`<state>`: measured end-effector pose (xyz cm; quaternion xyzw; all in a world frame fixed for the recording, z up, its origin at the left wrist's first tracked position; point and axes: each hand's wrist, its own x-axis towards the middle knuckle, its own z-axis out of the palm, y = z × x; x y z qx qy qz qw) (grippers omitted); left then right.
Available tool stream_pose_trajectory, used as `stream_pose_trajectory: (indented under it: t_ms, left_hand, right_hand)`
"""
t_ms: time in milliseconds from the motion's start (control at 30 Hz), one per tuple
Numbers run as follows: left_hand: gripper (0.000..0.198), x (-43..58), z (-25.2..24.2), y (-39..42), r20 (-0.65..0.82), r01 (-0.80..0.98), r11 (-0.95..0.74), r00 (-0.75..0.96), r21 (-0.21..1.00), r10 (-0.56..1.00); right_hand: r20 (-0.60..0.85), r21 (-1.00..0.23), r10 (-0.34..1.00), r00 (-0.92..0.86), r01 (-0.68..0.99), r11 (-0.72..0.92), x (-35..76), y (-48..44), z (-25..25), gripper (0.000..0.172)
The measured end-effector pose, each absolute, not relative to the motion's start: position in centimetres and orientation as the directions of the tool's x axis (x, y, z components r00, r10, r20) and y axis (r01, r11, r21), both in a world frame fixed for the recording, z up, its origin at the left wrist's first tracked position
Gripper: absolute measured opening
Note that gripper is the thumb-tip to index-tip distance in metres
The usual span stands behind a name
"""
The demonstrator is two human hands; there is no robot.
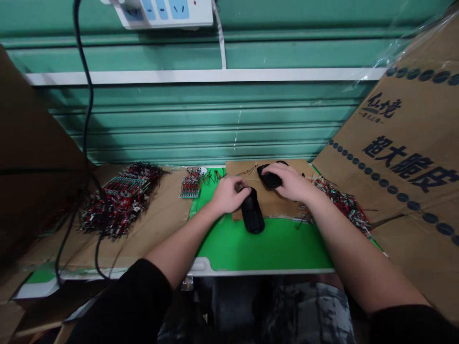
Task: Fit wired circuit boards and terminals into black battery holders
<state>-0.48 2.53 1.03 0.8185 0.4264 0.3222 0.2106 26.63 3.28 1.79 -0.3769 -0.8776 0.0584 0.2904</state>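
Note:
My left hand (230, 194) is closed round the upper end of a long black case (253, 217) with rounded corners and a recessed face. Its lower part lies over the green table top, the far end by the cardboard sheet. Farther back, my right hand (289, 181) has its fingers curled over a second black case (269, 178), lying on the cardboard sheet (287, 206); the hand hides part of it. A few thin wires (247, 171) lie on the cardboard between the hands.
Small circuit boards with red and black wires form a big heap (122, 200) at left and a small stack (190, 186) nearer. More wired parts (346, 205) lie at right by a tall carton (405, 138). A black cable (86, 95) hangs at left. A power strip (168, 12) is on the wall.

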Motion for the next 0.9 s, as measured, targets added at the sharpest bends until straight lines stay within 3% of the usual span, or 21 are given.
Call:
stream_pose_trajectory:
  t_ms: [100,267,400,567,700,800,900]
  left_hand:
    - [0.027,-0.7,0.3,4.0,0.411,0.616,-0.542,0.357,0.572,0.839]
    - [0.03,-0.9,-0.9,6.0,0.386,0.704,-0.503,0.338,0.502,0.859]
    - [0.032,-0.6,-1.3,6.1,0.366,0.789,-0.439,0.292,0.43,0.884]
    - [0.018,-0.6,-1.2,5.8,0.37,0.828,-0.381,0.231,0.411,0.9]
    - [0.014,-1.1,-0.9,6.0,0.434,0.723,-0.343,0.066,0.599,0.898]
    - [0.01,-0.8,-0.3,5.6,0.434,0.452,-0.366,-0.055,0.814,0.899]
    - [0.017,0.3,0.2,4.3,0.387,0.143,-0.377,-0.047,0.915,0.921]
  right_hand:
    - [0.349,-0.298,0.71,-0.612,0.646,0.703,26.5,2.8,2.3,0.052]
    - [0.253,-0.254,0.747,-0.615,0.703,0.664,26.0,2.0,2.7,0.049]
    - [0.312,-0.263,0.777,-0.546,0.737,0.623,25.3,1.6,2.8,0.034]
    - [0.463,-0.263,0.755,-0.464,0.742,0.617,23.8,1.3,2.3,0.018]
    - [0.578,-0.295,0.707,-0.407,0.703,0.647,22.6,1.0,2.1,0.011]
    - [0.635,-0.39,0.708,-0.308,0.664,0.638,21.7,0.5,2.4,0.011]
    - [0.632,-0.519,0.748,-0.201,0.608,0.601,20.6,-0.2,2.5,0.016]
